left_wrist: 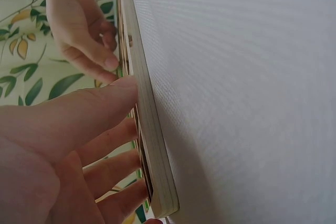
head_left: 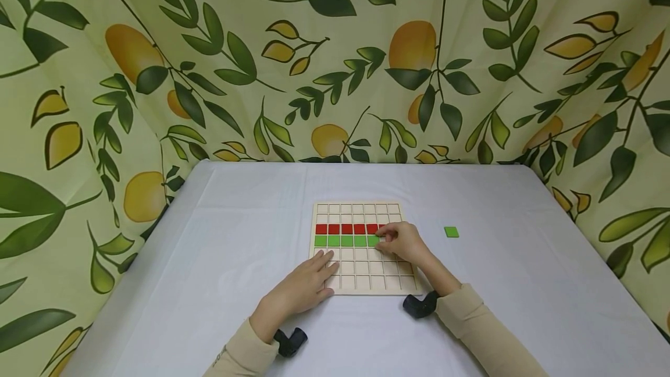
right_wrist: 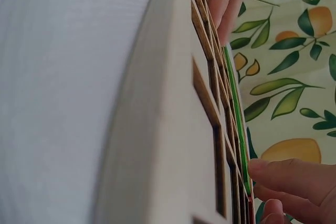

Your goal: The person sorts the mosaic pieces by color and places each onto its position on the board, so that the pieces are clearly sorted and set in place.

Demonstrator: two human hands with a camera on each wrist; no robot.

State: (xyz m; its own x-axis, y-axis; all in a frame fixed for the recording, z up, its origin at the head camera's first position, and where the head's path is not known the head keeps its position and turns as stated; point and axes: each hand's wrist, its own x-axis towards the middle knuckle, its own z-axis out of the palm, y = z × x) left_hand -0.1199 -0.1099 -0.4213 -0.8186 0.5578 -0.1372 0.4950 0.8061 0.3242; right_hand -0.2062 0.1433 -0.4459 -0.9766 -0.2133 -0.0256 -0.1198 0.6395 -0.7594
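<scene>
A light wooden grid board (head_left: 361, 268) lies on the white table, with a row of red tiles (head_left: 346, 229) and, just below it, a row of green tiles (head_left: 333, 241). My right hand (head_left: 404, 243) is at the right end of the green row, thumb and index fingertips at the edges of a green tile (head_left: 373, 241). In the right wrist view, an index fingertip (right_wrist: 257, 166) meets the green edge of the row. Fingers spread, my left hand (head_left: 306, 285) rests on the board's lower left, its thumb (left_wrist: 123, 90) against the side edge.
One loose green tile (head_left: 451, 231) lies on the white tablecloth (head_left: 487, 307) to the right of the board. Black wrist devices (head_left: 419, 305) sit on both wrists. A curtain (head_left: 335, 74) printed with leaves and fruit hangs behind the table.
</scene>
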